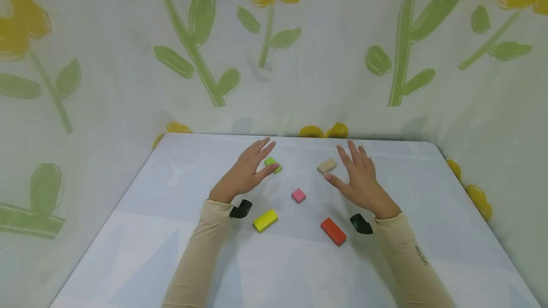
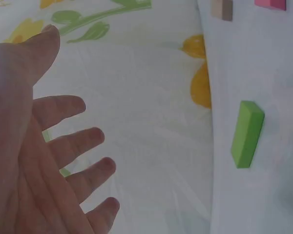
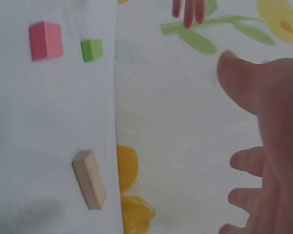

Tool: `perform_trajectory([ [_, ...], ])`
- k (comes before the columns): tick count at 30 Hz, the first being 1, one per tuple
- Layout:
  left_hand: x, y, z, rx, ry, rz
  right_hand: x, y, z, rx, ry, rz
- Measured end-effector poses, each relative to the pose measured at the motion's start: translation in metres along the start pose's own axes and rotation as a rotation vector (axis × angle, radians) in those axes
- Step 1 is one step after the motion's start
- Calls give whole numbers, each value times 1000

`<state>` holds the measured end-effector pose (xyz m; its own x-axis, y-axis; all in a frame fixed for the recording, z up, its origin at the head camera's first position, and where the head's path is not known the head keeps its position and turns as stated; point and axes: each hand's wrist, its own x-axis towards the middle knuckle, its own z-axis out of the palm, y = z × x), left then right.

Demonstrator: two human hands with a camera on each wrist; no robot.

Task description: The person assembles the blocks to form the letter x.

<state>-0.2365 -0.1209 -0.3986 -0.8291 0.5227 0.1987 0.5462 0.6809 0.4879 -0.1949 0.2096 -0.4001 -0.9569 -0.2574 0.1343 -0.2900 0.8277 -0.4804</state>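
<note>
My left hand (image 1: pixel 245 169) is held over the table with its fingers spread and nothing in it. Its thumb overlaps a green block (image 1: pixel 269 161) in the head view; the left wrist view shows that block apart from the hand. My right hand (image 1: pixel 358 178), also spread and holding nothing, is nearest to a plain wooden block (image 1: pixel 327 166). Between the hands lies a small pink block (image 1: pixel 298 196). Closer to me are a yellow block (image 1: pixel 265 221), by the left wrist, and a red block (image 1: pixel 333 231), by the right wrist.
The blocks lie apart from one another on a white table (image 1: pixel 141 194). Behind its far edge hangs a white sheet (image 1: pixel 325 61) printed with yellow flowers, which also runs along both sides. A dark wrist camera (image 1: pixel 241 209) sits at the left cuff, another dark camera (image 1: pixel 361 224) at the right.
</note>
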Motion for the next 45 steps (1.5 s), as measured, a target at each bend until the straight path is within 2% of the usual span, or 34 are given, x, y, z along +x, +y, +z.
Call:
perform_trajectory([
  [4, -1, -6, -1, -196, -9, -7, -1, -1, -1, 77, 27, -47],
  [8, 1, -10, 1, -293, -11, -1, -5, -2, -3, 128, 39, -34],
  [12, 4, -13, 2, -330, -23, 23, -13, -2, -4, 175, 45, 1],
  [21, 17, -16, 0, -344, -61, 47, -26, 0, -3, 240, 80, -1],
  [25, 20, -18, 5, -369, -51, 72, -33, 1, 0, 223, 87, -7],
  [32, 24, -24, 17, -412, -14, 81, -43, 5, 10, 222, 92, 3],
  [37, 29, -25, 24, -416, -86, 80, -49, 8, 18, 248, 80, 20],
  [45, 32, -30, 35, -444, -173, 34, -47, 11, 27, 266, 21, 31],
])
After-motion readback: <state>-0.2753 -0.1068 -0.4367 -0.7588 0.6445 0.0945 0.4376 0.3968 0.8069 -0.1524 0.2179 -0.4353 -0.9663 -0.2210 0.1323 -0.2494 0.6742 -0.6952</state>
